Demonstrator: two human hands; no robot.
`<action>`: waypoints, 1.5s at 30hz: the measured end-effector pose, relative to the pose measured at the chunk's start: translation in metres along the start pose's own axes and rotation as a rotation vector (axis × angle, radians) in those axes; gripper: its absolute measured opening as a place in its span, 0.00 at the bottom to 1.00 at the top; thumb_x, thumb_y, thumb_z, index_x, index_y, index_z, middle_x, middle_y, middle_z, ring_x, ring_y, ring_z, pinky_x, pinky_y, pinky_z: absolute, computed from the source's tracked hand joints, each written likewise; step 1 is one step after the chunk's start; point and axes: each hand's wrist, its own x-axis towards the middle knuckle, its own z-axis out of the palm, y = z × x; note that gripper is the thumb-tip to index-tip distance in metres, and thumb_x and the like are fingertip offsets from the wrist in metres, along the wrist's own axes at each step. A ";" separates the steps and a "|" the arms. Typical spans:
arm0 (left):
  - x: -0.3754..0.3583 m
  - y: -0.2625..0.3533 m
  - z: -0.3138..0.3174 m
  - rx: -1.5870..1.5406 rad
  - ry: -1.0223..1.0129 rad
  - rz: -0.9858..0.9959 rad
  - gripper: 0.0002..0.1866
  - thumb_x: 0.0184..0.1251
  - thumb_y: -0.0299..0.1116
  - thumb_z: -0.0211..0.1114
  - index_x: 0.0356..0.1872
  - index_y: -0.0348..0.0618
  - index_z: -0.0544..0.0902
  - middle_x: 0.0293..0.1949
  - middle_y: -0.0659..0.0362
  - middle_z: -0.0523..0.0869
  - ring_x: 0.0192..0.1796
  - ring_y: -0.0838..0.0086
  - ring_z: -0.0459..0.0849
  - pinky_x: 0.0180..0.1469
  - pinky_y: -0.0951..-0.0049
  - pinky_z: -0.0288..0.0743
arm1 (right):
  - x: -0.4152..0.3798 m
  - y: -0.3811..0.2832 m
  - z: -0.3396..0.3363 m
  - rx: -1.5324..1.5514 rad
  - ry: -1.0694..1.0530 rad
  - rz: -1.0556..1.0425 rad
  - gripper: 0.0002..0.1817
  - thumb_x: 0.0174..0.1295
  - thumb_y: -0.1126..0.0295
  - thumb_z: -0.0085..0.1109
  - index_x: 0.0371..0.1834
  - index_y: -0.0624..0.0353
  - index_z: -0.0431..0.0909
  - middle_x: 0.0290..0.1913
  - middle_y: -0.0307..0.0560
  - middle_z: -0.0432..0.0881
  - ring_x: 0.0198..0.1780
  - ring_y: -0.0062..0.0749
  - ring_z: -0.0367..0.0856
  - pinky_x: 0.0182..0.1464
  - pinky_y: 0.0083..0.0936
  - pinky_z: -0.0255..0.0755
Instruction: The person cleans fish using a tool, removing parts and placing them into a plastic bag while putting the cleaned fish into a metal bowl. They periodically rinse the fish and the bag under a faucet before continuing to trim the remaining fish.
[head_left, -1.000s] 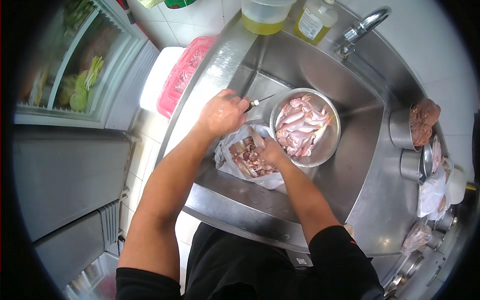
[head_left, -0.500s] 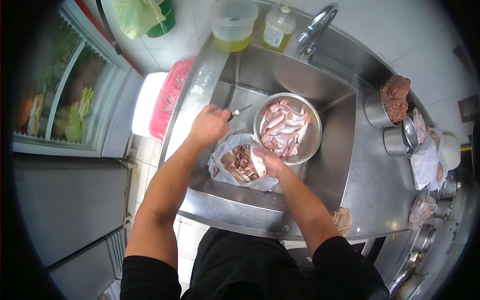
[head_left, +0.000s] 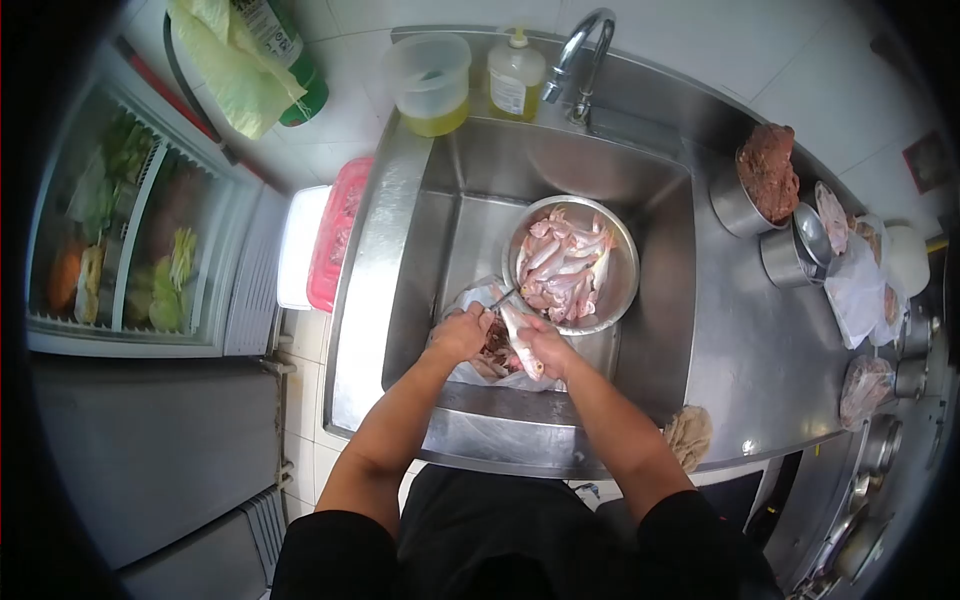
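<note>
While the left hand (head_left: 465,333) is closed round the handle of a small knife (head_left: 504,298), the right hand (head_left: 545,347) grips a pale pink fish (head_left: 522,342); the two hands are just beside each other, and the fish slants between them over a white plastic bag (head_left: 472,296). The knife's dark blade points up and away near the upper end of the fish, though whether it touches the skin cannot be told. Dark reddish scraps (head_left: 497,338) show in the bag, partly hidden by the hands. Just beyond the right hand is a round metal basin (head_left: 622,275) with many more pinkish fish (head_left: 567,262) piled inside. Bag and basin are both in a steel sink (head_left: 485,225), set into a steel desk (head_left: 750,370). Along its far edge are a clear tub (head_left: 430,85) with yellow liquid, a pump bottle (head_left: 515,82) and a curved tap (head_left: 580,108). To the right, a metal pot (head_left: 733,203) carries a reddish-brown lump (head_left: 768,170), and a crumpled tan cloth (head_left: 688,437) lies near the front edge. Left of the sink is a red basket (head_left: 340,235), and farther left a glass-fronted cabinet (head_left: 135,240) holds vegetables (head_left: 168,285).
</note>
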 end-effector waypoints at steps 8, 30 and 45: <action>-0.010 0.005 0.018 0.098 -0.136 0.187 0.20 0.73 0.47 0.52 0.55 0.43 0.71 0.51 0.42 0.81 0.54 0.47 0.81 0.57 0.51 0.72 | 0.001 0.003 -0.002 0.022 0.030 0.019 0.22 0.68 0.70 0.48 0.66 0.54 0.67 0.46 0.48 0.78 0.33 0.35 0.81 0.28 0.31 0.82; 0.009 -0.014 0.050 -0.136 0.041 0.410 0.22 0.67 0.37 0.58 0.61 0.44 0.70 0.51 0.37 0.80 0.53 0.42 0.80 0.57 0.50 0.72 | -0.187 -0.051 -0.013 -0.368 0.513 -0.187 0.24 0.69 0.66 0.51 0.69 0.56 0.65 0.47 0.53 0.81 0.32 0.34 0.84 0.30 0.29 0.84; -0.018 0.004 0.010 -0.263 0.101 0.447 0.20 0.72 0.45 0.54 0.57 0.44 0.72 0.45 0.38 0.83 0.50 0.42 0.80 0.53 0.49 0.72 | -0.093 -0.023 -0.010 -0.010 0.249 -0.218 0.19 0.70 0.67 0.52 0.63 0.59 0.73 0.51 0.44 0.80 0.50 0.27 0.78 0.53 0.25 0.72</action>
